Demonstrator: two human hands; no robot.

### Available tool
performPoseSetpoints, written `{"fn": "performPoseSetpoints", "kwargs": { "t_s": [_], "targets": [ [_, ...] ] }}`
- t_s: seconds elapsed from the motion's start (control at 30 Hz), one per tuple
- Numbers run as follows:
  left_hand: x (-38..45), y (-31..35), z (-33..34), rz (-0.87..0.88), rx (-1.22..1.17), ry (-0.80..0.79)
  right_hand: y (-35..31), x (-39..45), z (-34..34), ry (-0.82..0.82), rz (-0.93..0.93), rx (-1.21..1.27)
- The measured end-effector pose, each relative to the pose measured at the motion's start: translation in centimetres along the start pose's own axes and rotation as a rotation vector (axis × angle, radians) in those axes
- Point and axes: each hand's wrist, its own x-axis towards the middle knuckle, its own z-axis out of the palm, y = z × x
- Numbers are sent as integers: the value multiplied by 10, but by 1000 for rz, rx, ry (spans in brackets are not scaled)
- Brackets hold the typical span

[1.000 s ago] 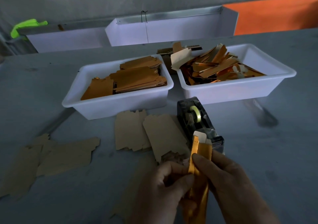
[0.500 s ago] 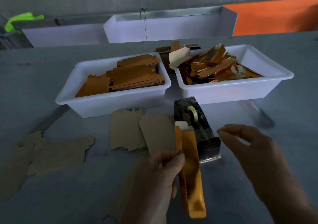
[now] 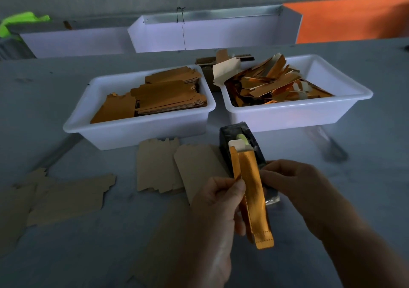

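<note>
Pinches the folded gold sleeve (image 3: 252,190) at lower centre with the left hand (image 3: 218,201), just in front of the tape dispenser (image 3: 230,131). Reaches with the right hand (image 3: 296,181), fingers curled at the dispenser's near end, no telling whether on tape or on nothing. Risks the fold springing open under so narrow a pinch, or tape going on crooked from a one-handed pull on an unheld dispenser.

Glossy orange foil sleeve (image 3: 252,194); smooth white tub (image 3: 143,134), probably plastic.
</note>
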Motion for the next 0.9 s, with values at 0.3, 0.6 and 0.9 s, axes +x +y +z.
{"fn": "performPoseSetpoints", "kwargs": {
  "t_s": [0.3, 0.6, 0.9],
  "targets": [
    [0, 2, 3, -50, -43, 7, 5, -10, 4, 141, -71, 117],
    [-1, 4, -1, -29, 7, -9, 14, -31, 10, 266, -181, -239],
    [6, 14, 9, 29, 253, 4, 20, -33, 17, 312, -186, -168]
  ]
}}
